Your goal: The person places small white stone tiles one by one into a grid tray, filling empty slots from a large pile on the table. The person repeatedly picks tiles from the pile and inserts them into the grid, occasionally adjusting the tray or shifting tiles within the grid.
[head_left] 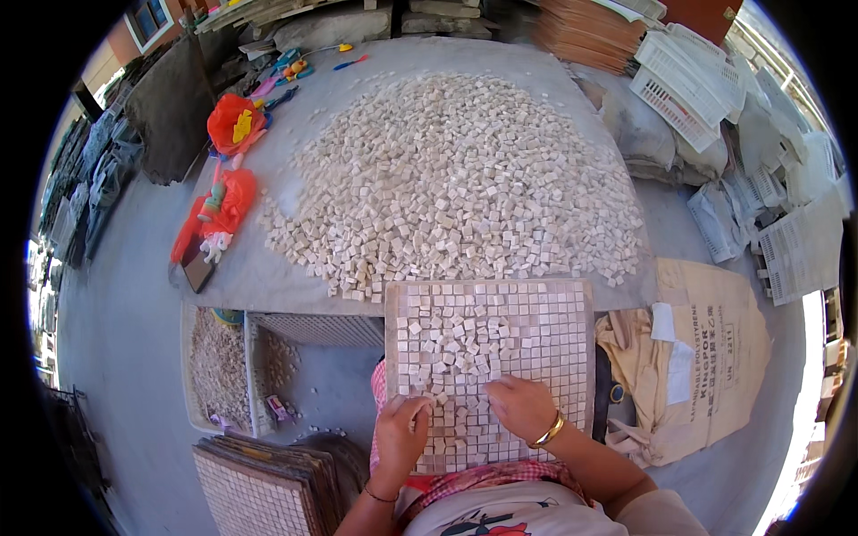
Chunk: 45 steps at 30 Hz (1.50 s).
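loose cream stone tiles (465, 332) lie scattered over the upper left and middle of a gridded mosaic tray (590, 357), whose far end overlaps the front edge of a grey bench (273, 290). several sit askew or on top of the filled squares, and a careless sweep of either hand could send them over the tray's near or left side to the floor (344, 393). a tile pressed down at a slant could wedge across two cells or knock its neighbours out of line. what bears the tray's near end is hidden by the body; should that support shift, the tray could tip and spill its rows. the broad heap of tiles (474, 179) spreads close behind the tray's far edge, so a hard nudge that way could drag strays in.

the left hand (399, 438) stands over the near left corner, wrist raised, thumb and fingertips drawn together beside a loose tile. the right hand (523, 406), a gold bangle (547, 430) at its wrist, reaches in from the lower right, palm down, fingers curled onto the middle rows. whether either grip has a tile between its fingers cannot be told.
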Available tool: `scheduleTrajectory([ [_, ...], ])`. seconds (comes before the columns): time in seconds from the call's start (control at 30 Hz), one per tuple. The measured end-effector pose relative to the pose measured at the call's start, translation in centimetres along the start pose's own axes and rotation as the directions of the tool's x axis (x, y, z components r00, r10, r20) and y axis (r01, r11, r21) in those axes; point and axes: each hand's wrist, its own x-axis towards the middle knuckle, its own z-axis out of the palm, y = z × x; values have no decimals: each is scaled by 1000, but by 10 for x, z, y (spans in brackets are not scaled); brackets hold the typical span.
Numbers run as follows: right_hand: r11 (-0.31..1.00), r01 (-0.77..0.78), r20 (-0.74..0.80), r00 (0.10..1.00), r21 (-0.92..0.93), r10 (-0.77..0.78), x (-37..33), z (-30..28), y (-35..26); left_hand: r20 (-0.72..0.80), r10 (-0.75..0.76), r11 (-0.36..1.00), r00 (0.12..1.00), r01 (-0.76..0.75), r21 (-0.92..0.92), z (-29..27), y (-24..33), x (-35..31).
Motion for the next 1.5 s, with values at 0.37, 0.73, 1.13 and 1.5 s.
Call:
scheduleTrajectory([
  [0.37,999,3,-8,1000,46,-2,24,29,-20,-45,20,1000,999,-21,-13,-4,-1,4],
  [0.73,1000,17,-15,1000,19,-16,28,35,-23,-67,-26,999,997,24,-27,-3,-16,19],
  [1.13,-2,-480,477,873,877,-105,11,-15,6,-75,50,990,996,-40,132,-13,-23,42],
  [1.5,-90,-452,452,892,888,-14,17,-7,6,102,33,993,994,-45,112,-20,-20,45],
])
